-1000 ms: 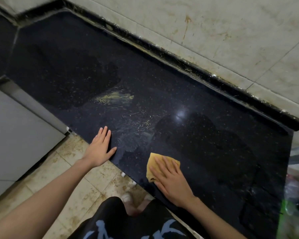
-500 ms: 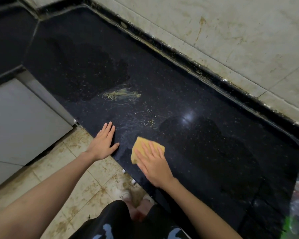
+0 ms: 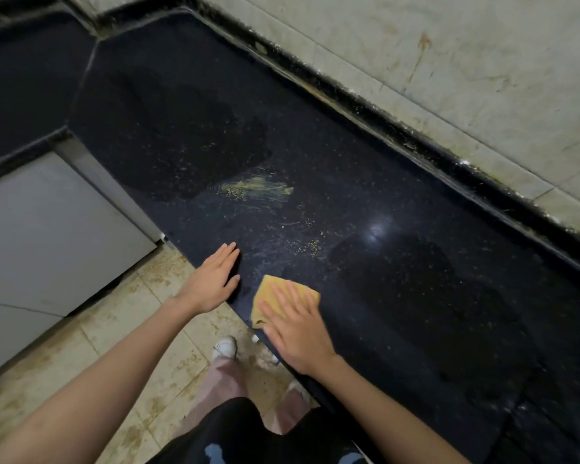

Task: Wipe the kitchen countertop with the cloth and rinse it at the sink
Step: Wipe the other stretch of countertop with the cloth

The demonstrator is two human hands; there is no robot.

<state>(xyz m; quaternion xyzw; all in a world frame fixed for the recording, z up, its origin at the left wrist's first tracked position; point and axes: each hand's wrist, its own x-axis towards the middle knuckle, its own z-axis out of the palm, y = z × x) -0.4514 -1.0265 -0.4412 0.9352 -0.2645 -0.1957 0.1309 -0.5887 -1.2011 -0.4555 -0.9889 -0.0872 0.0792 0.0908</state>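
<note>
A folded yellow cloth (image 3: 272, 296) lies flat on the black speckled countertop (image 3: 399, 296), close to its front edge. My right hand (image 3: 298, 326) presses down on the cloth with fingers spread, covering its near half. My left hand (image 3: 213, 281) rests flat and empty on the counter's front edge, just left of the cloth. A yellowish smear (image 3: 255, 189) and scattered crumbs (image 3: 310, 246) sit on the counter beyond the hands. No sink is in view.
A stained tiled wall (image 3: 449, 78) runs behind the counter's raised black back edge. A grey cabinet front (image 3: 47, 229) stands at the left below the counter's corner. Dirty beige floor tiles (image 3: 131, 329) and my feet lie below.
My right hand has slid the cloth leftward along the counter's front edge, closer to my left hand. The left hand has stayed on the edge.
</note>
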